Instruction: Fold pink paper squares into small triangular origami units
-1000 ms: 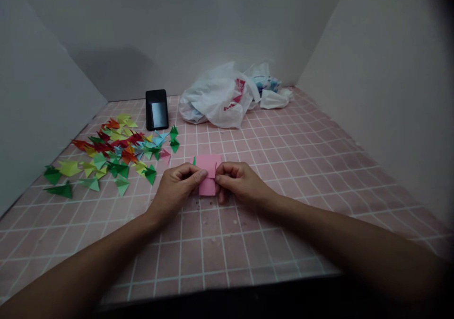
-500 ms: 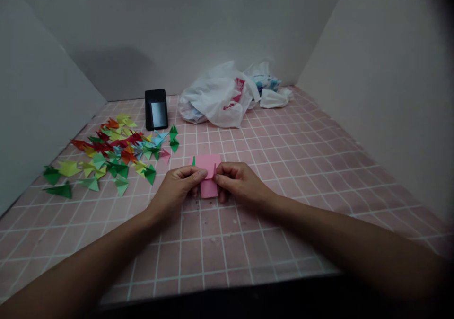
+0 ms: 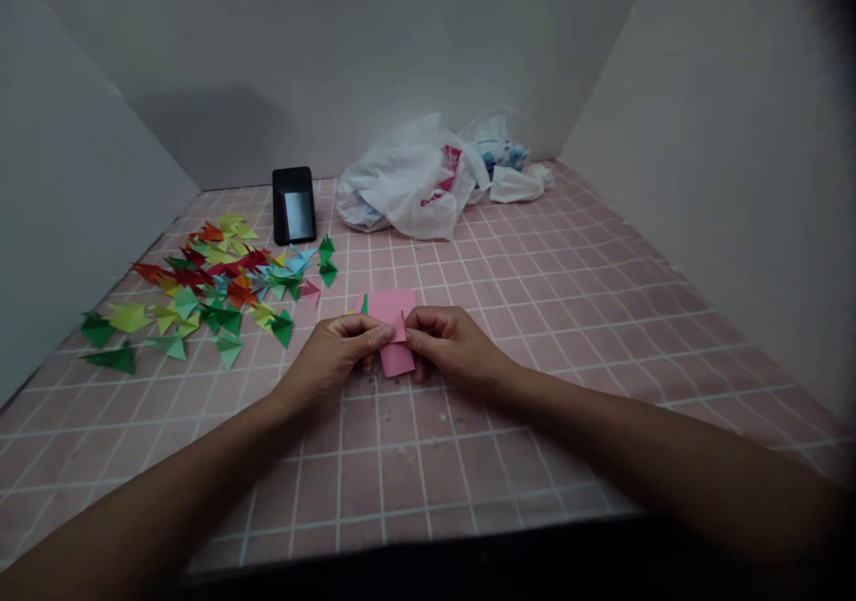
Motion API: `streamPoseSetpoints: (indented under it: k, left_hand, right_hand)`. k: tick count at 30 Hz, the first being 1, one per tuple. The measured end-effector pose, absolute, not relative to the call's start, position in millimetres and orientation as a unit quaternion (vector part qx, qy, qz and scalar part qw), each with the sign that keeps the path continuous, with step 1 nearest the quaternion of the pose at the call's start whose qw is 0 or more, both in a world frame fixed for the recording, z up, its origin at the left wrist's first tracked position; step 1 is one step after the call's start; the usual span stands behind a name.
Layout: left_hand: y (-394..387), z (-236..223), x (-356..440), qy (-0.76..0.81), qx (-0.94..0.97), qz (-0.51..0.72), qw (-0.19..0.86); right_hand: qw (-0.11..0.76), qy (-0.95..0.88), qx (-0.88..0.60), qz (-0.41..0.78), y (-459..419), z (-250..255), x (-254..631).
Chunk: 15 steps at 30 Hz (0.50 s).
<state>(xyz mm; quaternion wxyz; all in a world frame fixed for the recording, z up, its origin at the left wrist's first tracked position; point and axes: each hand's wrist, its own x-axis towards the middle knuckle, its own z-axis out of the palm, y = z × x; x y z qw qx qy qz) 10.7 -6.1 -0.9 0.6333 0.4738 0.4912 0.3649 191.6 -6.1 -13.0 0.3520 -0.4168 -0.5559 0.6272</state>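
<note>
Between my two hands is a small piece of pink paper (image 3: 399,362), its lower part hanging toward me. My left hand (image 3: 348,341) pinches its left side, thumb lying on top. On the right side, my right hand (image 3: 445,338) grips the edge between thumb and bent index finger. Just beyond the fingers lies a pink paper sheet (image 3: 393,301), with a green strip (image 3: 365,303) of paper showing at its left. Where the held piece ends and the sheet behind begins is hard to make out. The undersides of both hands are hidden.
Many folded paper cranes (image 3: 220,317) in several colours spread over the left of the pink checked tablecloth (image 3: 535,458). A black phone-like device (image 3: 294,207) leans at the back. White plastic bags (image 3: 415,177) sit by the rear wall, beside a blue-patterned pack (image 3: 503,155).
The lower part of the held pink paper has tilted and shifted slightly to the right. My left thumb has moved a little right and down. My right hand has hardly moved.
</note>
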Motion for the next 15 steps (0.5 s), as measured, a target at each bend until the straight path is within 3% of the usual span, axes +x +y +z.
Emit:
streamPoseSetpoints:
  k: [15]
  left_hand:
    - [-5.1,-0.8,10.1,0.494,0.497,0.355,0.619]
  right_hand:
    - [0.353,-0.576,-0.402,0.618,-7.0,-14.4,191.7]
